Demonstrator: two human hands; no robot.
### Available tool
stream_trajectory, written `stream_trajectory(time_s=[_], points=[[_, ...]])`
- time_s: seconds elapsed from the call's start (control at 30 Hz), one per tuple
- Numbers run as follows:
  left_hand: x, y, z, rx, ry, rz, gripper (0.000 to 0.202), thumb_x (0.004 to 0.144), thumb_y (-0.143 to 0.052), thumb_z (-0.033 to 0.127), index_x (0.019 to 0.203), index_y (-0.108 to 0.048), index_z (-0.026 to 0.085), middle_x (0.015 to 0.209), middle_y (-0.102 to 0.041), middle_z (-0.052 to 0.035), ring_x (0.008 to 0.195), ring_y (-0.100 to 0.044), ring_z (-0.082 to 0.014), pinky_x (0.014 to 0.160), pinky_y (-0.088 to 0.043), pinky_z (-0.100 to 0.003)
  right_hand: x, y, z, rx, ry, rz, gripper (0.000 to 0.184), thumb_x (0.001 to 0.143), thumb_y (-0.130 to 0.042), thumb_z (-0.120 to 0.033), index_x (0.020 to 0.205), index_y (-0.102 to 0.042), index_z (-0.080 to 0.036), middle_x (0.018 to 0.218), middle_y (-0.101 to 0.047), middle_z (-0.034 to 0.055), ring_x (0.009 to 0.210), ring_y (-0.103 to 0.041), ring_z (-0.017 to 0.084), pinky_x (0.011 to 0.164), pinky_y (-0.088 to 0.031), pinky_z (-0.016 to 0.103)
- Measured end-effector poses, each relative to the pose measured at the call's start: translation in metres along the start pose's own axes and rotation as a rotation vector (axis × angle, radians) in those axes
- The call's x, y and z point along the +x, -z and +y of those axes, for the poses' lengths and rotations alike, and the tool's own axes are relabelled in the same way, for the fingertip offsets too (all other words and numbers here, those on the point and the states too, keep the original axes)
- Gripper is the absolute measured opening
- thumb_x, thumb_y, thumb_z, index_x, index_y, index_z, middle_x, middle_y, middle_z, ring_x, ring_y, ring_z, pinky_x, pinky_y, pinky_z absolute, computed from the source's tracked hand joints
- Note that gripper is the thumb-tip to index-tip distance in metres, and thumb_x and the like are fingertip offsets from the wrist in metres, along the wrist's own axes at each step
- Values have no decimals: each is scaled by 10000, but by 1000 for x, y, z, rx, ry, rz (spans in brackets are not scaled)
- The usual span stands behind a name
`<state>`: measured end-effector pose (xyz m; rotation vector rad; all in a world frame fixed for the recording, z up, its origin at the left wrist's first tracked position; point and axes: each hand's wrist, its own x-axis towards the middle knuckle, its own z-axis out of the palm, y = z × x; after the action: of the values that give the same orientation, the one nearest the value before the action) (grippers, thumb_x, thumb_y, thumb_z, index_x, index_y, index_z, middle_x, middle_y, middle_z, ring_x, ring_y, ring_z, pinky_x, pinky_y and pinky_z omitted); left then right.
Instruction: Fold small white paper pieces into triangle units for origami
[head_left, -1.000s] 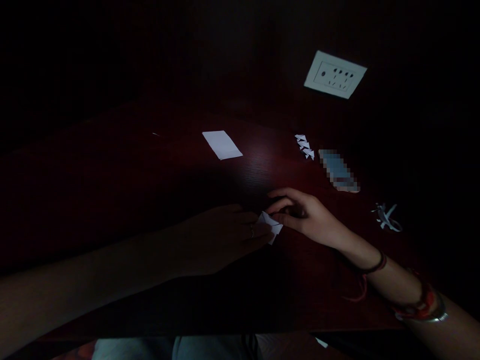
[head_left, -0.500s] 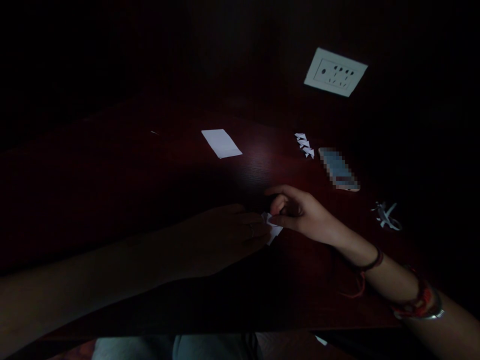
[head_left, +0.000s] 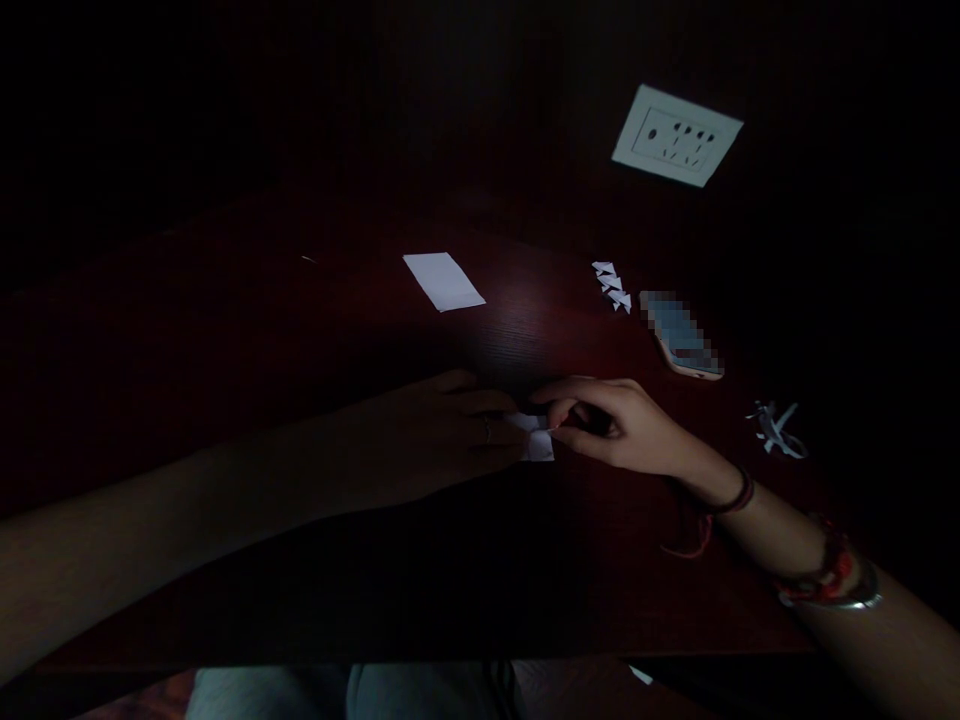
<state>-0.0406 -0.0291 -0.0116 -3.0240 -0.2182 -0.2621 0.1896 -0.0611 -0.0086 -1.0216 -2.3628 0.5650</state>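
Note:
A small piece of folded white paper (head_left: 540, 446) lies between my two hands near the middle of the table. My right hand (head_left: 619, 425) pinches its right edge between thumb and index finger. From the left, my left hand (head_left: 450, 430), deep in shadow and wearing a ring, holds the paper's left side with its fingertips; the thumb is hard to make out. Farther back on the table is a flat white sheet or stack of paper (head_left: 444, 281). Several small folded white paper pieces (head_left: 613, 287) lie in a row at the back right.
A phone (head_left: 682, 335) lies beyond my right wrist, and a small tangle of pale strips (head_left: 777, 430) is farther right. The dark red table (head_left: 247, 340) meets a dark wall with a white socket plate (head_left: 677, 136). A white scrap (head_left: 640, 676) shows below the table edge.
The folded paper has turned and shifted slightly up between my hands. My left fingers have bent and moved back a little, while my right thumb and index finger now pinch the paper's edge.

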Motion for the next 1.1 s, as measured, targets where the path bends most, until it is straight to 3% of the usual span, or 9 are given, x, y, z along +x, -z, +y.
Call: stream_trajectory(time_s=[0.13,0.33,0.5,0.67,0.83,1.1], points=[[-2,-3,0,-18,11,-16,366,865,-332,114,1166,-436,293,1257,-436,33,1197,-315,-141,956,-240,-313,-5,1,-2,-72,105,5,321,761,-498,-117,1078,-513,-166,782,-612,7,773,-545,111,711,-438,240],[-2,2,6,-20,-23,13,375,874,-317,119,1218,-389,251,1290,-396,5,1183,-333,-139,938,-258,-282,-9,1,-1,-182,179,-46,373,785,-475,-127,1154,-478,-179,804,-601,32,736,-549,123,678,-457,264],[-1,2,12,17,46,-13,412,871,-310,110,1261,-329,241,1271,-419,3,1166,-344,-169,949,-222,-337,-8,2,-2,-210,188,-74,364,799,-467,-135,1159,-478,-185,815,-601,34,724,-550,118,673,-458,259],[-1,-5,13,-1,60,-1,401,872,-319,118,1254,-334,238,1249,-442,-7,1124,-393,-157,882,-284,-307,-7,3,-2,-231,189,-78,339,811,-457,-153,1148,-487,-179,827,-611,38,726,-563,117,663,-468,254],[-1,-9,13,-17,64,40,381,883,-302,132,1248,-341,237,1294,-386,-14,1166,-349,-153,860,-301,-288,-10,2,-1,-272,234,-64,321,812,-451,-145,1128,-501,-181,841,-630,42,768,-579,133,675,-477,266],[1,-10,14,-17,77,9,334,882,-330,143,1198,-398,225,1273,-414,-17,1161,-360,-178,877,-295,-325,-11,2,-2,-323,256,-84,325,804,-450,-128,1123,-497,-175,842,-626,52,783,-574,146,685,-475,286]])
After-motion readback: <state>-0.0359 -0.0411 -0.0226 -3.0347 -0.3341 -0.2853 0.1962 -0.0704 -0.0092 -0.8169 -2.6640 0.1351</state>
